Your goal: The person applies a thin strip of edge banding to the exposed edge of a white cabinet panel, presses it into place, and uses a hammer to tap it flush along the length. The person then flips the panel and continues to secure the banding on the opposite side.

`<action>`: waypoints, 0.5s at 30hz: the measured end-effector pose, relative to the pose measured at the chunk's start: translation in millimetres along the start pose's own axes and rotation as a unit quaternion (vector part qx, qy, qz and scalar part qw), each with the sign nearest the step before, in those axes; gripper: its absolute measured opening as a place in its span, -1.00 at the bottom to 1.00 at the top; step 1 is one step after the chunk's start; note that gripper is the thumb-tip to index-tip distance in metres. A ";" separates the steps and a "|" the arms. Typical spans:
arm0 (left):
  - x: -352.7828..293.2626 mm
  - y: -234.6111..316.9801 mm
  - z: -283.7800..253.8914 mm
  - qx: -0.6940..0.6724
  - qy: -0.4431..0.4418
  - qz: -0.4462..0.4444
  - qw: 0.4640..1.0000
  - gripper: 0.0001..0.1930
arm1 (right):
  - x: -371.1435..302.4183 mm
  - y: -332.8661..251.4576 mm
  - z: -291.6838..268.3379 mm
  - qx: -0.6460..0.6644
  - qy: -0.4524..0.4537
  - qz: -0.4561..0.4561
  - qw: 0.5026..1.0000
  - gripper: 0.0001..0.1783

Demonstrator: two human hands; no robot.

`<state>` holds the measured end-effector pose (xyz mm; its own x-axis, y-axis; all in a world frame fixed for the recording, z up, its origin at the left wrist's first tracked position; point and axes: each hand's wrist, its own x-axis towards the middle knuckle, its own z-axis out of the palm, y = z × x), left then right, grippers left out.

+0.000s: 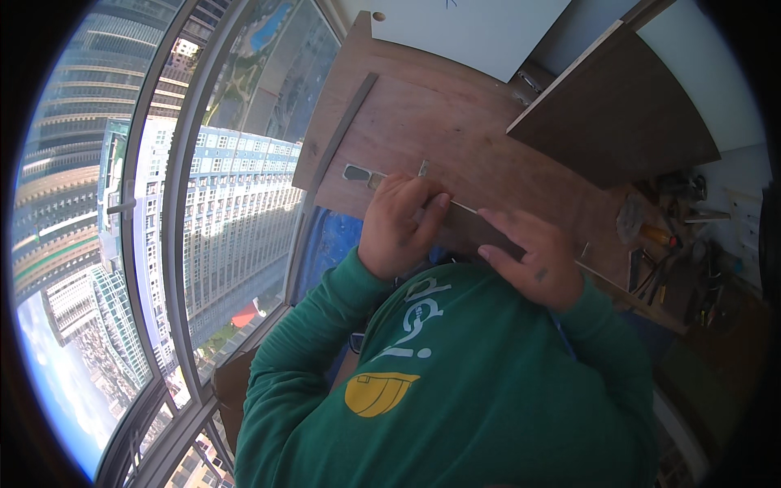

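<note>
My left hand point(407, 218) is closed, its fingers curled and thumb drawn in at the near edge of a reddish-brown wooden board point(455, 114). What it grips, if anything, is hidden. My right hand point(537, 252) lies further right with fingers stretched and thumb apart, touching a dark brown wooden strip point(478, 233) with a pale edge. That strip spans the gap between both hands. A flat metal plate with a cut-out point(358, 174) lies on the board beside my left knuckles. Just beyond them is a small metal fitting point(424, 167).
A grey-brown batten point(346, 126) lies on the board's left part. A dark panel point(622, 106) stands at the back right, near a white panel point(480, 28). Tools, including an orange-handled one point(657, 236), crowd the right end. Tall windows point(187, 163) line the left.
</note>
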<state>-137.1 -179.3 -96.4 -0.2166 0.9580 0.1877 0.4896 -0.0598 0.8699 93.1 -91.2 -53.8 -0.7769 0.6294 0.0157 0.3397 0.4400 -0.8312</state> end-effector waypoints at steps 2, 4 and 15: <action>0.3 2.2 -1.0 0.001 0.006 -0.016 1.000 -0.90 | 1.0 -3.7 1.3 0.013 -0.002 0.020 1.000 -0.49; -0.3 3.8 -1.7 0.014 0.009 -0.037 0.999 -0.89 | 2.9 -7.7 0.1 0.014 -0.017 0.048 0.999 -0.49; 1.5 15.8 -18.1 -0.057 0.019 -0.127 0.990 -0.80 | 7.0 -8.0 6.5 0.048 -0.023 0.077 0.996 -0.47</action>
<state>-145.0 -183.9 -74.2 -0.3539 0.9348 -0.0289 0.3173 0.1491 0.9365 81.5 -94.5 -50.7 -0.7440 0.6536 -0.1392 0.4054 0.2759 -0.8715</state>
